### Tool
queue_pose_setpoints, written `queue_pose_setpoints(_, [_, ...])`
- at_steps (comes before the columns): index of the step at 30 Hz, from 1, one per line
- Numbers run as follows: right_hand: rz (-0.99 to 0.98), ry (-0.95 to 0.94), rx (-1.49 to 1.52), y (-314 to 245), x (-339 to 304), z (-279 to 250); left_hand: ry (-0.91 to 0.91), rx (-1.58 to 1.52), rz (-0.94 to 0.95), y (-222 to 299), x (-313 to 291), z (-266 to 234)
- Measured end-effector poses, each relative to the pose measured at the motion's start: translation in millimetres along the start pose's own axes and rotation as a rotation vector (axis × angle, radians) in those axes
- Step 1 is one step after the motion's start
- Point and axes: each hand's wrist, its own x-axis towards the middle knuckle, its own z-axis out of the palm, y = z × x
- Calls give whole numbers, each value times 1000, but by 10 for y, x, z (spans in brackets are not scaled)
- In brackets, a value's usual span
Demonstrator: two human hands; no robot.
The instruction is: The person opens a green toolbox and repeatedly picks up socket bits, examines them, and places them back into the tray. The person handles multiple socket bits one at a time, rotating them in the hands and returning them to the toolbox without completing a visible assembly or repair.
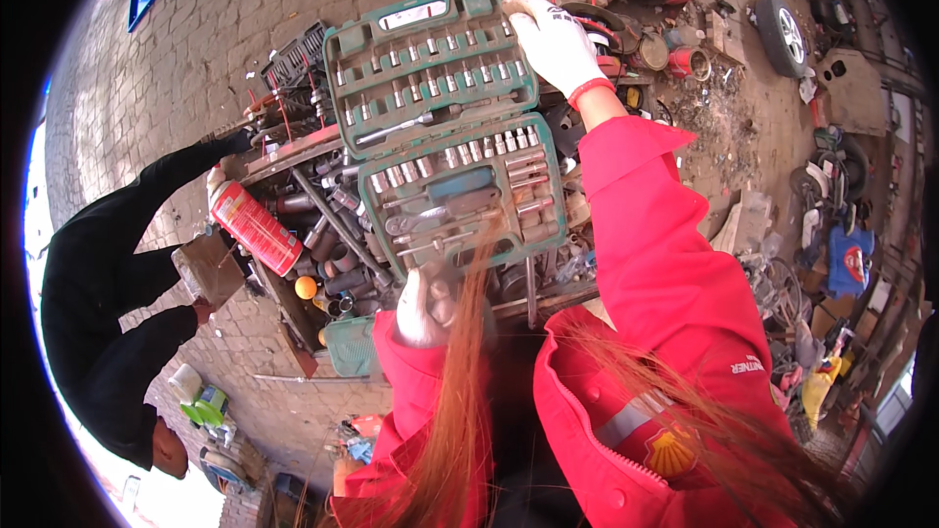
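Observation:
An open green socket set case (533,78) rests tilted over a crowded bench. Its upper half carries rows of small sockets and bits with a long driver bar. In the lower half lie larger sockets, a ratchet (416,223) and a blue-grey handled driver (462,184). My right hand (558,44), in a white glove with a red cuff, grips the far right corner of the lid. At the near left edge of the case is my gloved left hand (425,311), its fingers curled against that edge and slightly blurred. Strands of long hair hang across the lower half.
A red spray can (256,228) lies at the bench's left, near an orange ball (306,287) and metal parts. A co-worker in black (108,274) bends at the left, holding a brown box (208,269). A wheel (781,36) and scrap litter the right side.

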Motion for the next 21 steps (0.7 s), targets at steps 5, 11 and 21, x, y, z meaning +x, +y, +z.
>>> queue_pose_setpoints(5, [-153, -225, -486, -132, 154, -153, -16, -42, -39, 21, -18, 63])
queue_pose_setpoints(11, [-384, -351, -810, -216, 273, -352, -17, -48, -64, 29, 3, 14])
queue_pose_setpoints(21, [-508, -388, -682, -13, 656, -184, -31, 12, -12, -19, 21, -43])
